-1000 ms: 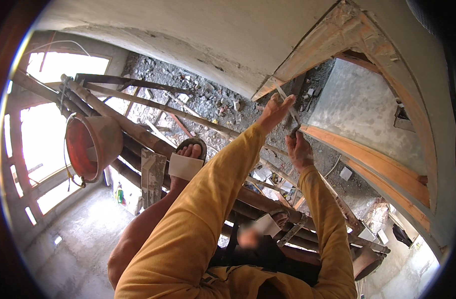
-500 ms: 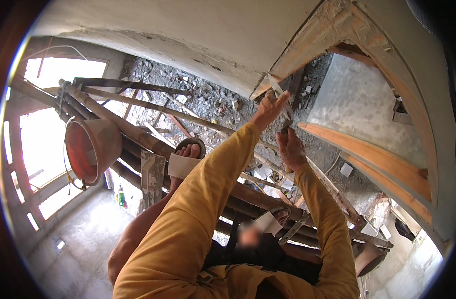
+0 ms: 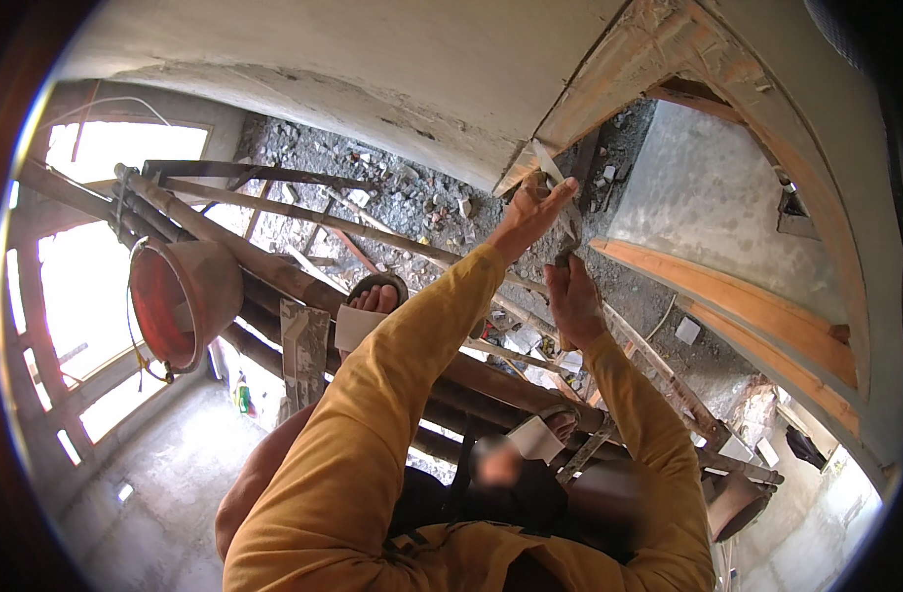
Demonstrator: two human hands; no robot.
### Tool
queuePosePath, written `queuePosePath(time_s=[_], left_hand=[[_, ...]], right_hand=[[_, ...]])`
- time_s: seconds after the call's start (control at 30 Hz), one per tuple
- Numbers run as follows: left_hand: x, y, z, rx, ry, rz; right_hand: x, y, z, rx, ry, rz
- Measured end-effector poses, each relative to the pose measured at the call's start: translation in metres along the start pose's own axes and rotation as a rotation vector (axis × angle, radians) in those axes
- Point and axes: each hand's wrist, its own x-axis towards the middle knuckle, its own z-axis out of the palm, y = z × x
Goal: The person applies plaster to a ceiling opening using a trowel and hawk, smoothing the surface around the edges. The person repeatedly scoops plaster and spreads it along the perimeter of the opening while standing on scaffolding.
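My left hand (image 3: 530, 219) is closed around a flat pale-bladed tool (image 3: 547, 161), like a putty knife. Its blade reaches up beside the lower corner of the wooden frame (image 3: 624, 84) set in the plastered wall. Just below and to the right, my right hand (image 3: 574, 304) grips a trowel (image 3: 570, 237). The trowel's metal end points up toward my left hand, and the butt of its handle shows under my palm. The two tools' metal parts come close together; I cannot tell whether they touch.
My sandalled feet rest on a scaffold of bamboo poles (image 3: 264, 263). A bucket (image 3: 203, 291) hangs at the left, and another bucket (image 3: 736, 508) is at the lower right. Rubble (image 3: 427, 202) covers the ground below. An orange timber piece (image 3: 728, 296) lies along the opening's lower edge.
My right hand has shifted slightly, and the trowel's metal end sits at a somewhat different angle. My left hand has barely moved and keeps its tool by the frame corner.
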Motion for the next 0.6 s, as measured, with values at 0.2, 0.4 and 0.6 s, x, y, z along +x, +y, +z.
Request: queuePosePath(time_s=[0.2,0.4,0.6], left_hand=[[-0.009,0.015,-0.004,-0.019,-0.045,-0.013],[-0.015,0.022,-0.003,-0.024,-0.038,0.03],[-0.031,0.018,-0.003,-0.093,-0.008,0.137]], right_hand=[[-0.004,-0.004,-0.003,0.012,-0.015,0.01],[-0.012,-0.005,-0.007,0.084,-0.037,0.034],[-0.032,0.004,-0.014,-0.039,0.022,-0.093]])
